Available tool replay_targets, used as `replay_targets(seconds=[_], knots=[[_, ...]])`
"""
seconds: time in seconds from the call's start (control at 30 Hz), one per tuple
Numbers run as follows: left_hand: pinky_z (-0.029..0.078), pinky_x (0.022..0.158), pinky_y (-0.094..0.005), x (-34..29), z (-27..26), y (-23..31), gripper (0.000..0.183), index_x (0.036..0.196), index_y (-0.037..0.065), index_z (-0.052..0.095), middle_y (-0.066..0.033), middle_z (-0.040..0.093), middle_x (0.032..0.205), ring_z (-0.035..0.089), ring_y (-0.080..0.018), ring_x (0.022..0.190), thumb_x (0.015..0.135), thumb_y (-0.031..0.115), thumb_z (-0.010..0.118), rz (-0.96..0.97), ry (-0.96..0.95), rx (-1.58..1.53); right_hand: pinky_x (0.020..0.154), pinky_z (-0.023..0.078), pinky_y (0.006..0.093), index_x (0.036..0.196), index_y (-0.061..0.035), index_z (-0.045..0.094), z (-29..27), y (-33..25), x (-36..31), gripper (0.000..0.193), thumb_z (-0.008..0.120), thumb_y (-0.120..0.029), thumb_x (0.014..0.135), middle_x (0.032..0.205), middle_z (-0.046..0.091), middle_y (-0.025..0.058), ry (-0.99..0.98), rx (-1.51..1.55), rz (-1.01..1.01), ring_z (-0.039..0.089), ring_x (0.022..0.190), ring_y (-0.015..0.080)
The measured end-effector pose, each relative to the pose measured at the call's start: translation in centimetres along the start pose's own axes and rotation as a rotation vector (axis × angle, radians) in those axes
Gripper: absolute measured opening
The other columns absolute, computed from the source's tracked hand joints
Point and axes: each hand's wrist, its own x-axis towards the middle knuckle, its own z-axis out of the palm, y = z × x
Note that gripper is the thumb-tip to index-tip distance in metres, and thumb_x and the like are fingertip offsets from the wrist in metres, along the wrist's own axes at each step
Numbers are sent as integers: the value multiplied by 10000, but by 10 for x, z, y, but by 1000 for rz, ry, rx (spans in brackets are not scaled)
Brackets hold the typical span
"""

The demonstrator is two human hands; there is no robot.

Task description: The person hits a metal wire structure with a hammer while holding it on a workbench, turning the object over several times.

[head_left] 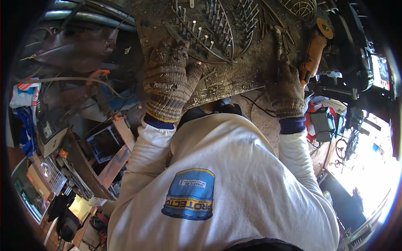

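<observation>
My left hand (169,83), in a dirty knitted work glove, lies back up at the left edge of a grimy workbench (222,83). Its thumb stands apart from the outstretched fingers, whose tips are close to a flat metal strip (172,31). Just beyond are several upright metal bolts (197,31), with bent rods curving round them. At the bench's right side, my right hand (287,90), gloved likewise, is closed round the near end of a metal rod with a wider far end (278,39); the fingers partly hide it. An orange angle grinder (314,54) lies right beside this hand.
A wire cage (299,7) and thin loose rods lie at the bench's far right. Metal pipes (88,16) run at the far left. Crates, boxes and a reddish metal frame (115,165) crowd the left floor. Red and grey bags (322,123) stand at right, near bright daylight.
</observation>
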Motion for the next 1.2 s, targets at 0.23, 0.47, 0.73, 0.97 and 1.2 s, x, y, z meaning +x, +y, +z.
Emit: replay_targets(seconds=[0.23,0.47,0.73,0.97,1.2], knots=[[393,1144,-524,3,-2,-7,657,1489,203,506,-153,573,1400,521,-395,1284,880,351,702,68,-7,-89,959,499,509,1397,-72,526,4,-3,10,584,656,-370,912,1258,626,259,-117,37,216,602,1169,438],[384,1149,-530,-3,-1,-12,693,1555,231,420,-147,526,1458,499,-394,1312,917,356,660,161,-25,-61,950,499,504,1379,-92,546,13,0,12,583,662,-387,890,1225,640,256,-95,-8,262,612,1150,442],[384,1159,-500,-5,0,-10,679,1529,172,458,-143,529,1452,504,-355,1324,917,379,667,96,-61,-146,965,499,521,1335,-61,538,19,4,12,594,686,-389,862,1199,625,281,-78,-33,243,617,1146,447],[389,1158,-503,-3,-3,-11,619,1453,147,551,-133,582,1389,541,-328,1284,891,360,702,71,-30,-56,948,506,522,1295,-59,559,21,6,12,556,687,-378,858,1206,631,261,-17,-37,198,623,1128,449],[425,1130,-483,-7,0,-7,554,1360,128,616,-130,619,1336,564,-324,1256,869,362,721,96,18,38,932,512,507,1228,-52,633,9,4,28,475,661,-359,867,1100,690,251,-88,80,254,652,1082,438]])
